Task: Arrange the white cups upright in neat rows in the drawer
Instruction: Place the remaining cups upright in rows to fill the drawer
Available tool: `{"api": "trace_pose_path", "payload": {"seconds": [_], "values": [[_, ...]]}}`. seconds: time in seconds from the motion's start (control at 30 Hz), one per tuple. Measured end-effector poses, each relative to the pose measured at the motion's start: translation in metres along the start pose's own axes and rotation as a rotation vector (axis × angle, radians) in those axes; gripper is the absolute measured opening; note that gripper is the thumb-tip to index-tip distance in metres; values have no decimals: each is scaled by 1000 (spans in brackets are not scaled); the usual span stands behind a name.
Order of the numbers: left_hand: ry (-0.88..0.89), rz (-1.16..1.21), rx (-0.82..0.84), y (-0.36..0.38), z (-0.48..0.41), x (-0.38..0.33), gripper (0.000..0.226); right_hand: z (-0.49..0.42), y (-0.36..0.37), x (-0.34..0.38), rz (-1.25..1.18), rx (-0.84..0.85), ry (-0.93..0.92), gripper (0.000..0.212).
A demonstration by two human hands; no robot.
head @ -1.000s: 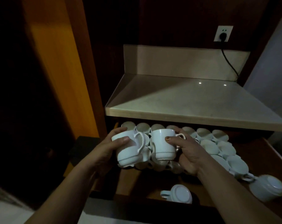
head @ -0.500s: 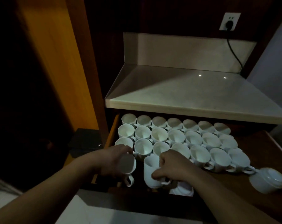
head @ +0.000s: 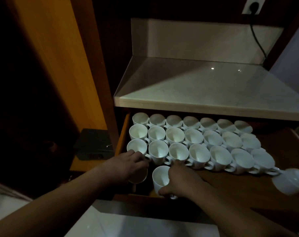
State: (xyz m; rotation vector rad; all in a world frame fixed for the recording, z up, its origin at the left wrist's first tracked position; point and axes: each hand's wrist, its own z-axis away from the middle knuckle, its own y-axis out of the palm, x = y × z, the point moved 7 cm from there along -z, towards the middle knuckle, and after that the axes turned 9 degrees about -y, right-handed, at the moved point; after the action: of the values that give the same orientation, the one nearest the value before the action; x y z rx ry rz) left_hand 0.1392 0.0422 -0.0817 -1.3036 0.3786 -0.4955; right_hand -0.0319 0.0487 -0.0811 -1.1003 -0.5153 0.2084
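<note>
Three rows of upright white cups (head: pixel 198 140) fill the back of the open wooden drawer (head: pixel 248 187). At the front left corner, my left hand (head: pixel 128 165) covers and grips a dim white cup (head: pixel 138 177) standing in the drawer. Just to its right, my right hand (head: pixel 180 183) holds another upright white cup (head: pixel 159 178) by its side, thumb near the base. A further white cup (head: pixel 291 183) lies on its side at the drawer's right edge.
A pale counter (head: pixel 205 86) overhangs the back row of cups. A wall socket with a black cable (head: pixel 255 36) is at the top right. An orange wooden panel (head: pixel 56 65) rises at the left, with a dark box (head: pixel 94 144) below it.
Both hands came down from above the drawer with a cup each and set them at the front left, starting a fourth row. The rows of cups came into view.
</note>
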Motion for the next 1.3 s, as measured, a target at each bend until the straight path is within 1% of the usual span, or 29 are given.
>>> {"api": "trace_pose_path", "payload": {"seconds": [0.13, 0.27, 0.3, 0.4, 0.43, 0.5, 0.67, 0.77, 0.87, 1.03, 1.13, 1.17, 1.2, 1.23, 1.27, 1.3], "values": [[34, -48, -125, -4, 8, 2, 66, 8, -1, 0, 16, 74, -25, 49], [58, -17, -118, -2, 7, 3, 55, 9, -5, -4, -11, 126, -26, 48], [74, 7, -100, -1, 7, 2, 49, 9, -5, -5, -16, 124, -27, 48], [113, 60, -46, -1, 7, 2, 18, 7, -6, -5, -22, 73, -12, 49], [86, 99, -31, 0, 7, 4, 17, 5, -6, -5, -19, 50, -2, 49], [39, 164, -28, -1, 7, 7, 22, 3, -5, -2, 0, 23, -15, 49], [-17, 196, 46, 5, 5, 11, 24, -5, 3, -7, 9, 42, -40, 42], [6, 175, 32, 8, 5, 11, 23, -10, 5, -8, 5, 40, -34, 40], [1, 204, 30, 6, 3, 10, 24, -14, 1, -6, -28, 23, -18, 44], [11, 173, 42, 4, 6, 6, 28, -24, 1, -4, -8, -1, 22, 47], [14, 159, 23, 4, 7, 7, 20, -21, 2, -4, -16, 17, 17, 36], [7, 161, 30, 3, 7, 7, 18, -19, 2, -6, -38, 23, 18, 46], [-3, 175, 32, 0, 6, 7, 15, -14, -1, -7, -61, 8, 12, 62], [-19, 190, 28, -5, 4, 5, 12, -10, -4, -11, -94, -11, 13, 71], [-33, 206, -2, -11, 1, 3, 13, -5, -10, -14, -116, -36, 2, 67], [-56, 223, -32, -20, -1, -2, 17, 1, -17, -17, -140, -54, -10, 55]]}}
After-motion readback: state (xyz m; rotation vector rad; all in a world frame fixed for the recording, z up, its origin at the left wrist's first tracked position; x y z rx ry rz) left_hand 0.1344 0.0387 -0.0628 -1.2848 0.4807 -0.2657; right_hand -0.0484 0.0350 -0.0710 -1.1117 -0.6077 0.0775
